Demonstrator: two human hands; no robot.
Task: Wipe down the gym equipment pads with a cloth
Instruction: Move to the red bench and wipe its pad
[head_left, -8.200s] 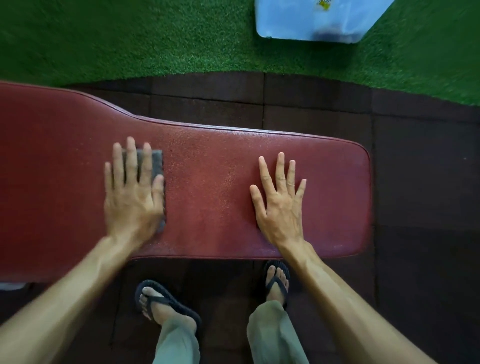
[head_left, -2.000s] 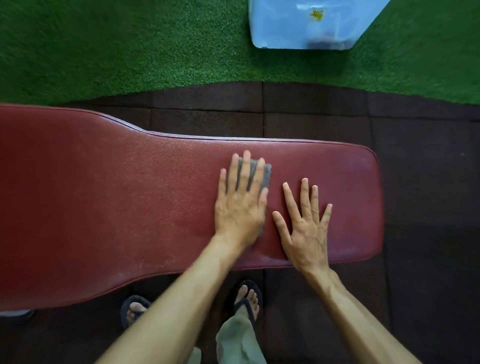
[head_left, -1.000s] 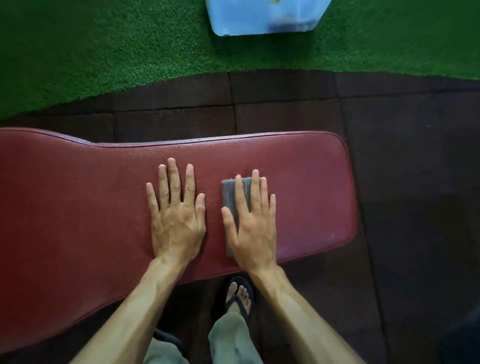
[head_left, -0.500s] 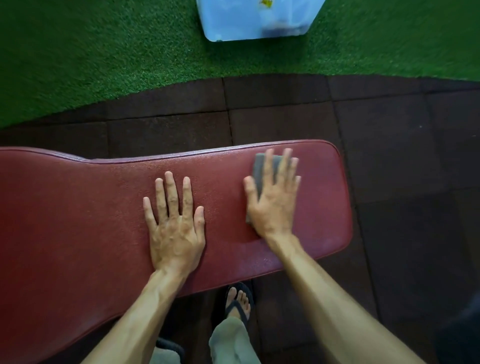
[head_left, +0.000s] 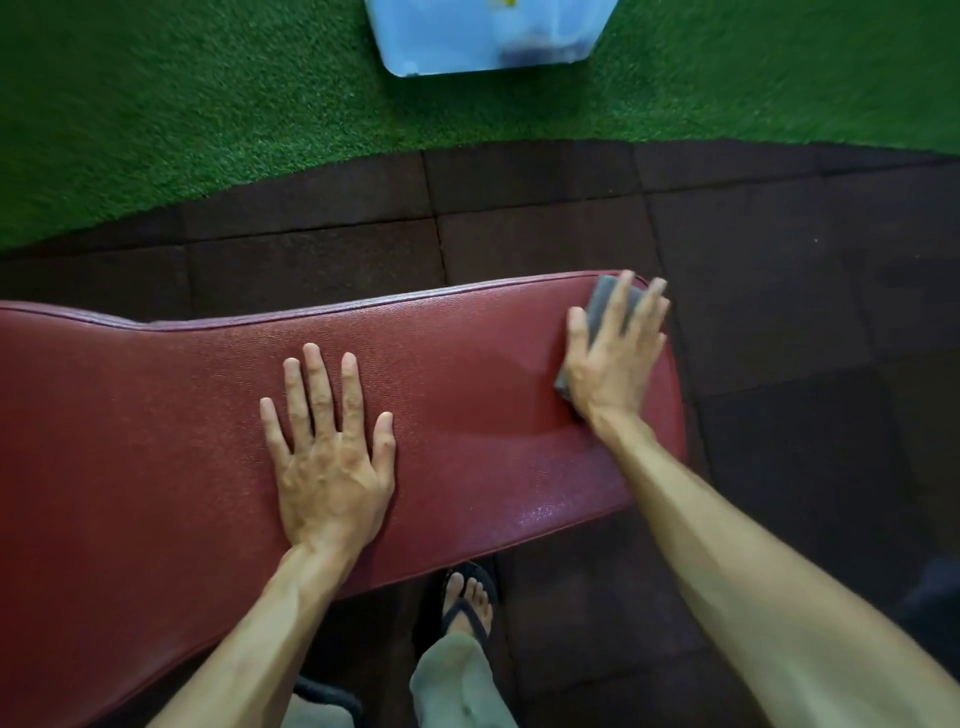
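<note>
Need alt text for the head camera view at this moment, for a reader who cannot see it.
A person's right hand presses a grey cloth flat against the far right corner of a red padded bench, while the left hand rests open on the pad's middle. Beyond lie dark rubber floor tiles, green turf and a pale blue container.

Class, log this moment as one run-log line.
right hand: presses cloth flat, pad's far right corner | left hand: flat on pad, mid | step: wiping
</note>
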